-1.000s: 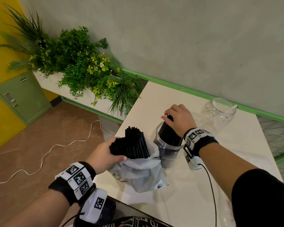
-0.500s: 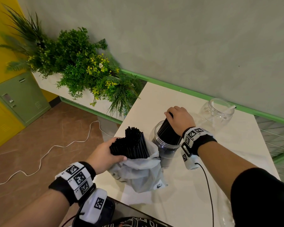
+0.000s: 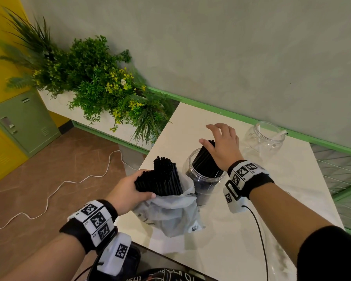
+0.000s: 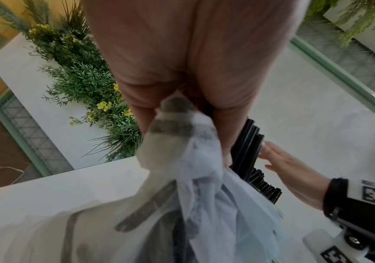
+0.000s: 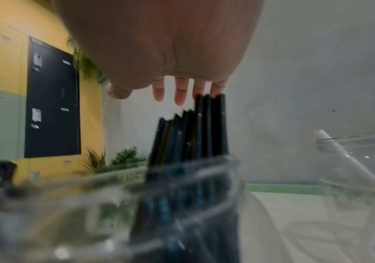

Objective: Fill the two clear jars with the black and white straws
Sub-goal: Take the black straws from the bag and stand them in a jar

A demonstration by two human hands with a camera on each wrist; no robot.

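Note:
My left hand (image 3: pixel 137 187) grips a thick bundle of black straws (image 3: pixel 162 178) standing in a crumpled white plastic bag (image 3: pixel 170 216) at the table's near left corner. The left wrist view shows the same bag (image 4: pixel 193 178) and straws (image 4: pixel 247 147) in the grip. Beside the bag stands a clear jar (image 3: pixel 203 191) holding black straws (image 3: pixel 206 162) that lean out of its mouth. My right hand (image 3: pixel 219 138) hovers over their tops, fingers (image 5: pixel 180 96) straight and spread, holding nothing. A second clear jar (image 3: pixel 263 140) at the back right holds one white straw (image 3: pixel 282 132).
The white table (image 3: pixel 272 199) ends in a green-edged wall behind and a wire mesh panel (image 3: pixel 340 171) to the right. A planter of green plants (image 3: pixel 101 86) stands to the left, a white cable (image 3: pixel 49 191) lies on the floor, and a black object (image 3: pixel 150 274) sits at the near edge.
My right hand, which was curled round the straws in the jar, has opened and lifted slightly off them. The left hand and bag have stayed put.

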